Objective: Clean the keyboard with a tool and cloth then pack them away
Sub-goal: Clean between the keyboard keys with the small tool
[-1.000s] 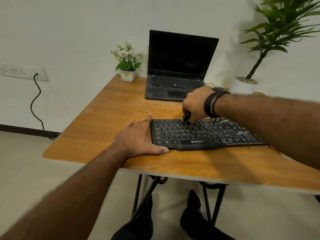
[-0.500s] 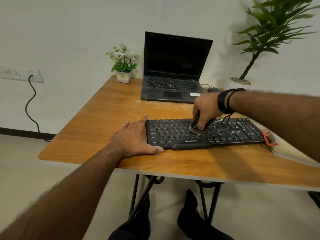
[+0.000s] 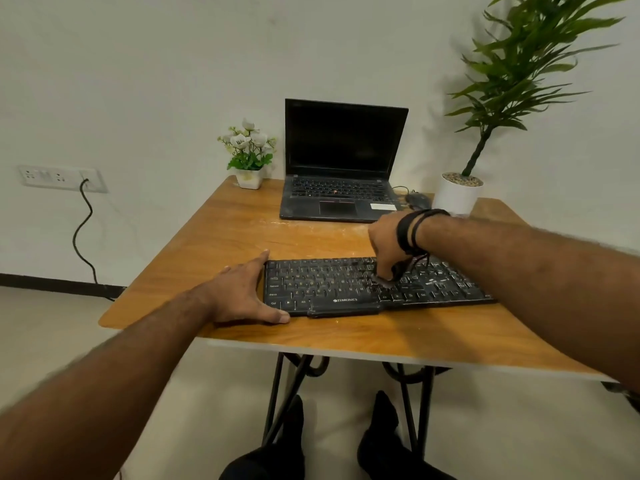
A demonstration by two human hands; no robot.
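- I judge the brushing step in hand: the black plastic keyboard [image 3: 374, 287] lies at frame centre.
- My right hand [image 3: 388, 245] grasps a small dark cleaning tool [image 3: 398, 270]; my left hand [image 3: 242, 292], fingers released, braces the left edge.
- Next: brush the rightward keys.

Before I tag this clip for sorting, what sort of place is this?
Probably a small office or home workspace: an open laptop and a separate keyboard on a wooden table, potted plants beside them, and a wall socket panel with a cable plugged in.
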